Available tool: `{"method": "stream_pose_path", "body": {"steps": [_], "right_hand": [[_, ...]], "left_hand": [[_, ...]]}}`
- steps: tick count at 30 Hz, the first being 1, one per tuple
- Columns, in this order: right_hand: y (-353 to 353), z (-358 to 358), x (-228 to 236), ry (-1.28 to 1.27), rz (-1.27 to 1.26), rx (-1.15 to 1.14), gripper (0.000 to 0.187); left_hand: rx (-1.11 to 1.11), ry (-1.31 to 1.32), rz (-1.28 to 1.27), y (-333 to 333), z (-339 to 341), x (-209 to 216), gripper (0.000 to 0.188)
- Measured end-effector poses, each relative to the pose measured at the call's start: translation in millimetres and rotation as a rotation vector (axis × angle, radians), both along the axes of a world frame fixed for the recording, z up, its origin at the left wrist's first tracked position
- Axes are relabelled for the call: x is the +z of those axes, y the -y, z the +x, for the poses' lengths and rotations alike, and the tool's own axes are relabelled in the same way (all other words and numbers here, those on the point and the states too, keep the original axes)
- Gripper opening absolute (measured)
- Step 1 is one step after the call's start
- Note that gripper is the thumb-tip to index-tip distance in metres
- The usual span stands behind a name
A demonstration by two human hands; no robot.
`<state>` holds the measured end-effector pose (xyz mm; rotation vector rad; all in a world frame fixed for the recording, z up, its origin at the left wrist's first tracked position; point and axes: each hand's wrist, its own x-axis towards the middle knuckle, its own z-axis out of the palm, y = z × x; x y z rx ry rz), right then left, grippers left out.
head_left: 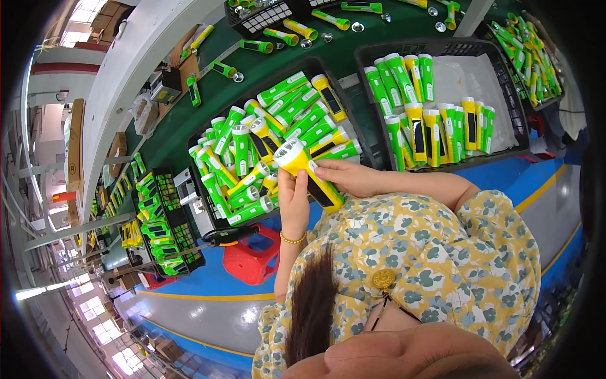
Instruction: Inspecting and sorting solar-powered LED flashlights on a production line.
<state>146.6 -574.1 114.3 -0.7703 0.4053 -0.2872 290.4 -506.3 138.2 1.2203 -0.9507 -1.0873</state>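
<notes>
A yellow flashlight (307, 172) with a white head and a dark panel on its side is held close in front of my body. The head end points up and to the left. My left hand (294, 194) is closed round it from the left, with the thumb on the body. From the right, my right hand (344, 176) grips the same flashlight, fingers on its side. Just beyond my hands stands a black crate (355, 129) heaped with green and yellow flashlights (242, 150), lying at many angles.
A second black crate (514, 95) on the right holds flashlights in rows on a clear plastic sheet (464, 76). Loose flashlights (300, 29) and reflector cups (358, 27) lie on the green bench (221, 88). A red stool (251, 258) stands below, left of my arm.
</notes>
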Motion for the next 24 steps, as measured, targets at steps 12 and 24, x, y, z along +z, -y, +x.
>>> {"method": "stream_pose_path", "body": {"steps": [12, 24], "right_hand": [[1, 3, -10, 0.144, -0.383, -0.029, 0.046], [6, -11, -8, 0.099, -0.627, -0.068, 0.055]], "left_hand": [[0.047, 0.177, -0.011, -8, -13, 7, 0.058], [0.020, 0.093, -0.042, -5, -24, 8, 0.052]]}}
